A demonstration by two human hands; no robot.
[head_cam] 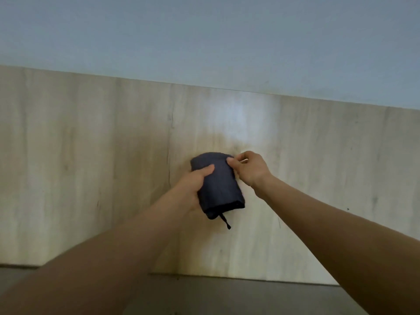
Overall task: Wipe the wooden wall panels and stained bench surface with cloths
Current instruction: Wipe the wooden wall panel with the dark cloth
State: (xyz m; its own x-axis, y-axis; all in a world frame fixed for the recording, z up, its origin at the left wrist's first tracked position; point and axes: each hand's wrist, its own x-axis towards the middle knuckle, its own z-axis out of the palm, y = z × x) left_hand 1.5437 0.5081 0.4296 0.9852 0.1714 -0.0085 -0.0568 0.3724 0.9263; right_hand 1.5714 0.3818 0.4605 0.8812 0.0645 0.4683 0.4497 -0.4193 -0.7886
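Wooden wall panel (91, 167): pale, upright. Dark cloth (218, 185), folded, held before it; left hand (193, 185) grips its side, right hand (247, 169) pinches top edge. Risk: fold slipping loose, uneven wiping.

1. It looks like a plain indoor room, maybe in a home; I cannot tell more exactly.
2. Pale wooden wall panels (91, 169) cover the lower wall.
3. Above them is a smooth painted wall (204, 37), grey-blue.
4. Below runs a dark worktop (227, 294).

Folded navy cloth (219, 181) against pale wooden panel (91, 167)
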